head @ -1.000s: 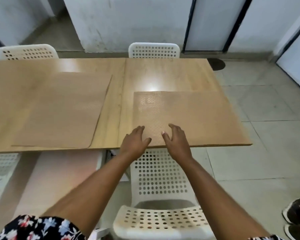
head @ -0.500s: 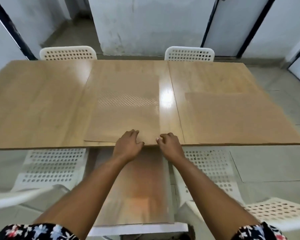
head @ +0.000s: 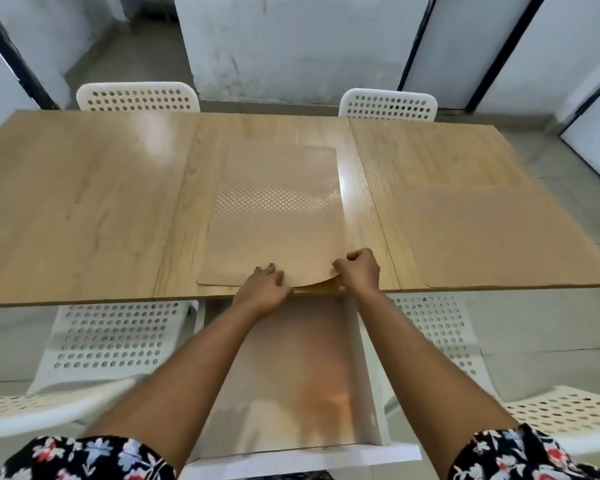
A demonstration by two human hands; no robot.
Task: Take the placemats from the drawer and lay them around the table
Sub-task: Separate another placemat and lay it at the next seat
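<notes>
A tan placemat point(head: 274, 216) lies lengthwise on the middle of the wooden table point(head: 84, 209), on top of what looks like another mat. My right hand point(head: 359, 271) pinches its near right corner and lifts it, so the near edge curls up. My left hand point(head: 262, 287) rests flat on the mat's near edge, fingers apart. A second tan placemat point(head: 492, 233) lies flat on the right part of the table. Below the table edge, the white drawer point(head: 364, 358) stands pulled out between my forearms, with a brownish sheet lining its bottom.
White perforated chairs stand on the far side point(head: 137, 97) point(head: 388, 105) and on the near side, left point(head: 115, 336) and right point(head: 444, 337) of the drawer. Another white chair point(head: 568, 415) is at the lower right. Grey tiled floor and white walls surround the table.
The view has swung left from the right placemat to the middle one. My hands moved from the right mat's edge to the middle mat, and my right hand now lifts its near corner.
</notes>
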